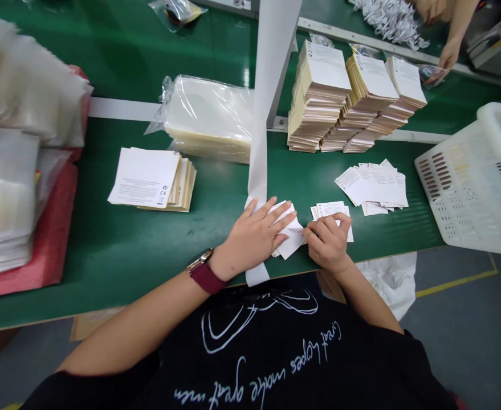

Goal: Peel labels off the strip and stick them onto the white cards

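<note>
My left hand (256, 236) lies flat with its fingers spread, pressing on a small white paper sheet (292, 242) on the green table. A watch (199, 260) on a dark red band is round that wrist. My right hand (329, 239) is closed, thumb and fingers pinching the sheet's right edge, which is creased and slightly lifted. More paper lies under this sheet, mostly covered. Partly behind my right hand is a small pile of printed slips (331, 209). A white strip (259, 165) runs down the table beside my left fingertips.
Printed cards (145, 176) are stacked at left, before a bagged stack of clear sleeves (210, 111). Tall card stacks (318, 97) stand behind loose slips (376, 185). A white basket (468, 176) is at right, plastic bags (6, 193) at left. A co-worker's hand (449, 56) shows at upper right.
</note>
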Demonstrator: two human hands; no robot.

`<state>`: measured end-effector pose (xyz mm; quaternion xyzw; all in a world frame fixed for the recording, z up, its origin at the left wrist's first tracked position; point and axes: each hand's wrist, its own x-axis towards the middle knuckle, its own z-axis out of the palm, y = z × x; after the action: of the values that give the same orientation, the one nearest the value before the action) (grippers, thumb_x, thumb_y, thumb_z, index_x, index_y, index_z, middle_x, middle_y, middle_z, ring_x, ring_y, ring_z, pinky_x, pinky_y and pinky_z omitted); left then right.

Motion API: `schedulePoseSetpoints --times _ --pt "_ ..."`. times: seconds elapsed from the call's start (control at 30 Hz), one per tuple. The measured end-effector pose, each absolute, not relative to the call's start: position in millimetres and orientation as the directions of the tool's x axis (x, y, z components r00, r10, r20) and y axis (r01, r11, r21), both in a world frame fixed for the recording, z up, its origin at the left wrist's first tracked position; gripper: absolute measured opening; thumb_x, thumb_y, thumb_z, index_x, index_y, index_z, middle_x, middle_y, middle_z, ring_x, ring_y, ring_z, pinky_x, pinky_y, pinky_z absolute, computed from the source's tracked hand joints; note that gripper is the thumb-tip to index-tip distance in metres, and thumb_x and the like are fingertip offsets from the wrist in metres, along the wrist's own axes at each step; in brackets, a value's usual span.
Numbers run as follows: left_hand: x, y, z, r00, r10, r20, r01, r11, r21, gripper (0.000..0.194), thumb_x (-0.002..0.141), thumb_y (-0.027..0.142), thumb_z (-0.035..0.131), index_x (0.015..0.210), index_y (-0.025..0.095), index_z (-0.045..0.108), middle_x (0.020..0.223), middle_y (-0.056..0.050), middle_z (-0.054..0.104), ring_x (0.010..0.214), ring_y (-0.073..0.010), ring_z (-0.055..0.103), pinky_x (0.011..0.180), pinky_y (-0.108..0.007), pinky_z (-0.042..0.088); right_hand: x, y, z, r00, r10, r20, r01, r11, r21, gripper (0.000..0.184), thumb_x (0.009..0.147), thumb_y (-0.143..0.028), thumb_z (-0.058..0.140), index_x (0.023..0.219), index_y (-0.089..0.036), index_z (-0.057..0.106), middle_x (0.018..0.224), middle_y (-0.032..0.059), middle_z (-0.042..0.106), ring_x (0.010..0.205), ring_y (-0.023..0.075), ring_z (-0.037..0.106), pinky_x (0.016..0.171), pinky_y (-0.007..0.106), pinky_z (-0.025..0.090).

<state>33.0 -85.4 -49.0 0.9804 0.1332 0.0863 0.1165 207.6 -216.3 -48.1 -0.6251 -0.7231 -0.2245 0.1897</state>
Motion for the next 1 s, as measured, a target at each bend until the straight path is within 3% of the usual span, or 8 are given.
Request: schedulePoseSetpoints --times 1.0 --pt "33.8 -84.9 -53.0 0.948 0.277 0.155 0.234 -0.941 0.244 0.048 0.101 0.039 0.042 0.148 0.031 0.039 0.156 0.001 0.037 0.145 -0.027 0.033 0.118 -0.053 0.026 208.7 -215.9 -46.2 -0.128 0.807 0.577 0.99 0.143 0.019 0.022 0.088 -0.007 0.046 0.077 -0.023 0.057 0.077 -0.0023 0.064 0.075 0.0129 0.047 0.088 0.04 0.029"
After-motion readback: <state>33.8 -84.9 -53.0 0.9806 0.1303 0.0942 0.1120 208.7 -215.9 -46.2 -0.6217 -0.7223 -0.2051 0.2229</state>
